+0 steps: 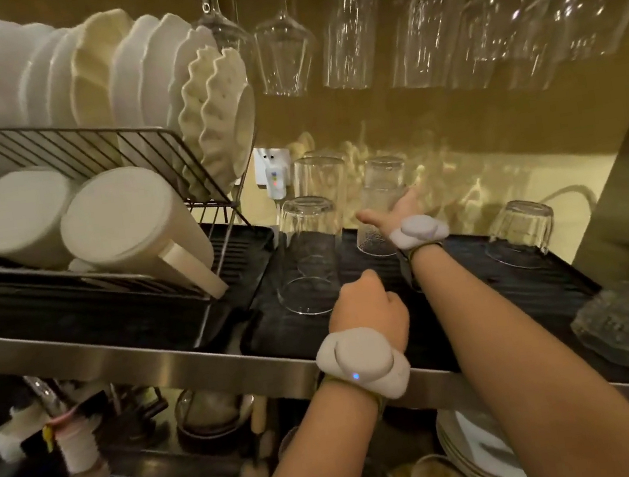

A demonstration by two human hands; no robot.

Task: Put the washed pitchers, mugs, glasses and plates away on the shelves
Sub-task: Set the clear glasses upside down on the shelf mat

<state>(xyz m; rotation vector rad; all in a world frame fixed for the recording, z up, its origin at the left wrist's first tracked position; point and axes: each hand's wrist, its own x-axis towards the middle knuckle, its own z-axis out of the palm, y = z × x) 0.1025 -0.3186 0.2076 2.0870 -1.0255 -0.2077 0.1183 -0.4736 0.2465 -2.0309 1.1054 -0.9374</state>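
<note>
Fingers (401, 203) around clear ribbed glass (378, 224)

Dim, warm yellow light; glare glints on the hanging clear stemmed glasses (422, 18); edges bow with wide-angle distortion, lower left corner blurred.

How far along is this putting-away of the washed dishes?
Much looks done: plates fill the wire rack, two white pitchers lie under it, stemmed glasses hang overhead, tumblers stand upside down on the black mat. The right hand grips a tumbler there now; the left hand is curled, empty. What remains is out of view.
</note>
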